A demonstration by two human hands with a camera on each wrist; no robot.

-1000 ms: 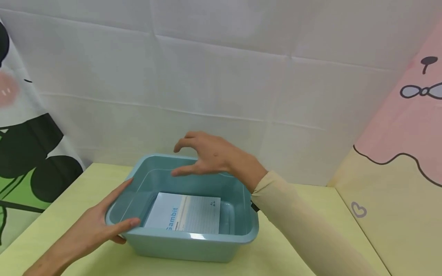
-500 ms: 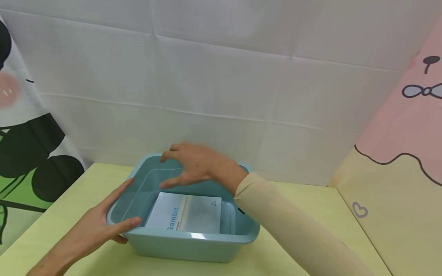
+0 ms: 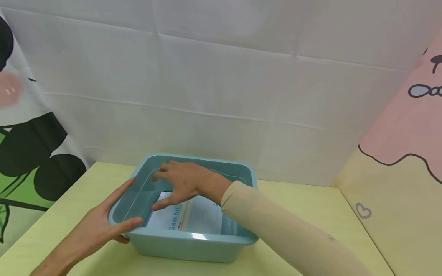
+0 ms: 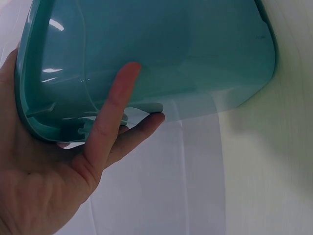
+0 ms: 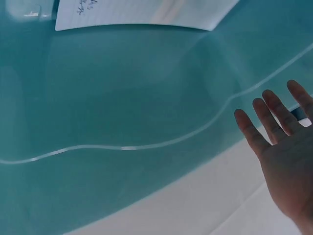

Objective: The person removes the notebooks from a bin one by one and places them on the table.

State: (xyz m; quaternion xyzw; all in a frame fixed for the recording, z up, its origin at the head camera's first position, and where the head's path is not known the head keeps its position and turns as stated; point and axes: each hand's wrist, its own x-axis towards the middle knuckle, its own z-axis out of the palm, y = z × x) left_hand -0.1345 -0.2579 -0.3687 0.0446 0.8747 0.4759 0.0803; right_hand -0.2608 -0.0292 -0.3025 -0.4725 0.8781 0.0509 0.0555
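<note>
Reaching into the teal plastic basin (image 3: 193, 241), the person's right hand (image 3: 184, 182) hangs with its fingers spread and relaxed, holding nothing. From the head view its thumb points down toward the near-left corner of a white booklet (image 3: 197, 218) printed with the word "Sambit", which lies flat on the basin floor; whether the thumb actually touches the paper I cannot tell. The right wrist view shows the same right hand (image 5: 286, 156) with straight, fanned fingers (image 5: 252, 129) hovering clear of the basin's inner wall (image 5: 122, 112), and the booklet (image 5: 146, 12) at twelve o'clock of that picture.

The left hand (image 3: 91, 230) steadies the basin at its nine o'clock side. Its thumb hooks over the rim near the front-left corner, while the remaining fingers lie flat and straight along the outer wall. In the left wrist view the left hand (image 4: 63, 166) cups that corner from outside, one straight finger (image 4: 117, 98) pressed against the basin (image 4: 161, 54) wall and the others tucked under the lip.

The basin sits on a pale yellow-green table (image 3: 304, 207), near its middle and close to the far edge. A creased white sheet (image 3: 221, 88) hangs behind at twelve o'clock, a leaf-patterned cloth (image 3: 27, 145) at nine o'clock, and a pink and cream panel (image 3: 404, 161) with a small heart at three o'clock. A beige sleeve (image 3: 283, 234) covers the right forearm.
</note>
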